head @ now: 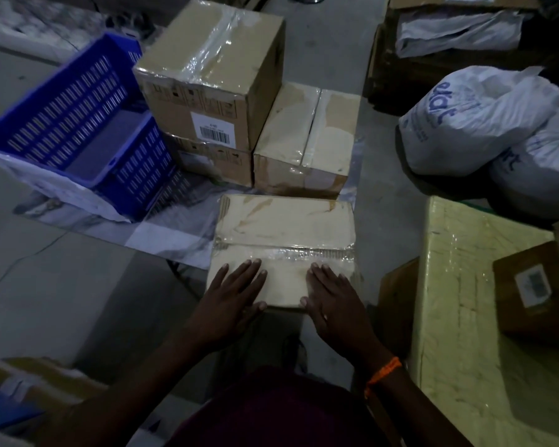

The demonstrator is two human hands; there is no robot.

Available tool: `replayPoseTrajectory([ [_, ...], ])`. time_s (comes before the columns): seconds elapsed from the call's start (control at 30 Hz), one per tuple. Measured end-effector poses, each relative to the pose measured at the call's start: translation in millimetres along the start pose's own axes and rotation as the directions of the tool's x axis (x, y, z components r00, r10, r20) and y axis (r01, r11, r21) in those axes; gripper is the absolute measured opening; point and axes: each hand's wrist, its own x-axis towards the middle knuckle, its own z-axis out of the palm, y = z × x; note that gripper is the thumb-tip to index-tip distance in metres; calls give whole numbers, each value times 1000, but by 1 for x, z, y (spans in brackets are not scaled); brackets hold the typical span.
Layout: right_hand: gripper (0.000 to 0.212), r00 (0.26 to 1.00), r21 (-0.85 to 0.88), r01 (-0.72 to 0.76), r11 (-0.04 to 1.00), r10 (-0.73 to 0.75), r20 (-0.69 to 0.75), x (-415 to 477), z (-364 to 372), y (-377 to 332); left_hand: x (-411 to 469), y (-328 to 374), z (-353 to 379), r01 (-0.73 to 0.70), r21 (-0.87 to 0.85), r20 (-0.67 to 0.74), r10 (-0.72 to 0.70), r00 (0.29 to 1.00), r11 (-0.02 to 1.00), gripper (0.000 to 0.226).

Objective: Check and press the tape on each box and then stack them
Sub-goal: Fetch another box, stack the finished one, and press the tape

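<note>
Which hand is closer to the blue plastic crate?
Left. The left hand presses the left half of the taped cardboard box, toward the blue plastic crate; the right hand presses its right half.

- I am in a packing place, like a warehouse.
- Taped cardboard boxes [207,75] sit in stacks on the bare gray floor [329,43].
- One box has a white barcode label [214,130].
- A blue plastic crate [78,114] and stuffed white shipping bags [471,121] lie around me.
</note>
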Motion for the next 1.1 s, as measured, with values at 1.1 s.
replayPoseTrajectory([
  [1.1, 46, 728, 813, -426, 398, 684, 47, 85, -66, 18, 79, -43, -65, 414, -881, 135, -715, 686, 230, 30],
])
